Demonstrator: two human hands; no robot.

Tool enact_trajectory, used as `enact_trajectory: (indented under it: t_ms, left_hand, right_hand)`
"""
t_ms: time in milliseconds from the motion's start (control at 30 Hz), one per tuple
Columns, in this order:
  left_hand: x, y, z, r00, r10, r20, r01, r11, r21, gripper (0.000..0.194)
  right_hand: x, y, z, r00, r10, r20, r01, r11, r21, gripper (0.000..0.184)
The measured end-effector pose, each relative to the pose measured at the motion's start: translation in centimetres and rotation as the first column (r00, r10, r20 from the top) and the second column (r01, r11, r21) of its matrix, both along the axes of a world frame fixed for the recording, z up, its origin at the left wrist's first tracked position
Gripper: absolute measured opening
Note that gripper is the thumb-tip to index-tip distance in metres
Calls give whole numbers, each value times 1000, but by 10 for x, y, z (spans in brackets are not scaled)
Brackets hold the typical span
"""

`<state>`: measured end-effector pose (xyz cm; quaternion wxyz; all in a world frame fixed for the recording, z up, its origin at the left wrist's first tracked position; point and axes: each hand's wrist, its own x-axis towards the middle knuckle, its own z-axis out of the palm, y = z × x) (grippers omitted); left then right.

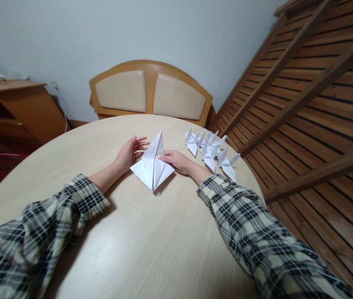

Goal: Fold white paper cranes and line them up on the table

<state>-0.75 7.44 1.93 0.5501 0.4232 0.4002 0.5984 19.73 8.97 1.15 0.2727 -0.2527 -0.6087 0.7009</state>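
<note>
A white sheet of paper (151, 166), partly folded into a pointed kite shape, lies on the round pale wooden table (151, 232). My left hand (131, 151) rests at the paper's left edge with its fingers spread and stretched out. My right hand (176, 160) sits on the paper's right side, its fingertips pressing a raised flap near the centre crease. Both arms wear plaid sleeves.
Several finished white paper cranes (211, 150) stand in a cluster on the table right of my right hand. A wooden chair with beige padding (149, 93) is behind the table. Wooden slatted frames (313, 104) lean at the right. A wooden desk (17, 108) stands at the left.
</note>
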Motion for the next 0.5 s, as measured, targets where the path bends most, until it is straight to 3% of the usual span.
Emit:
enact_trajectory:
  t_ms: [300, 500]
  left_hand:
    - [3, 1, -7, 984, -46, -173, 63, 994, 93, 53]
    - [5, -7, -3, 877, -35, -480, 126, 979, 160, 49]
  right_hand:
    - [1, 0, 1, 970, -193, -146, 187, 981, -54, 28]
    - [0, 2, 0, 923, -339, -181, 342, 940, -14, 48]
